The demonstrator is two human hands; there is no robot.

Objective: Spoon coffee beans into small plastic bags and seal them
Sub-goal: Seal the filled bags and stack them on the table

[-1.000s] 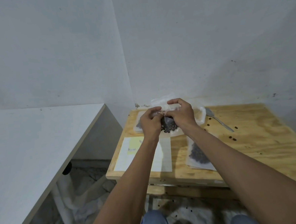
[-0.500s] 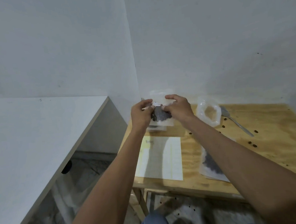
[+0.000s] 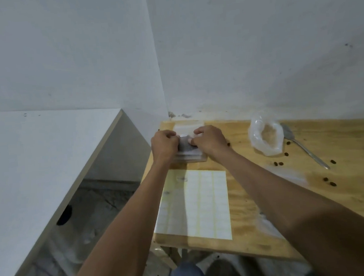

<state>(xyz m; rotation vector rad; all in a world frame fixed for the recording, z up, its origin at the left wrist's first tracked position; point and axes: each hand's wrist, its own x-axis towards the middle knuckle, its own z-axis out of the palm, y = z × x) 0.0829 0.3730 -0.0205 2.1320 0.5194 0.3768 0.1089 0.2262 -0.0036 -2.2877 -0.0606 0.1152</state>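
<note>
On plywood table (image 3: 267, 207) by white corner walls (image 3: 245, 47), both hands (image 3: 164, 144) (image 3: 209, 140) pinching bean bag (image 3: 186, 145).

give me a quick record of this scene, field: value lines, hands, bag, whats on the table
left hand: pinching the top left edge of the small clear plastic bag of dark coffee beans
right hand: pinching the same bag's top right edge
bag position: held low over a stack of flat clear bags
surface: light plywood table
near edge: white sheet of label stickers
far right: crumpled open clear plastic bag, metal spoon beside it
loose beans: scattered on the table's right side
</note>
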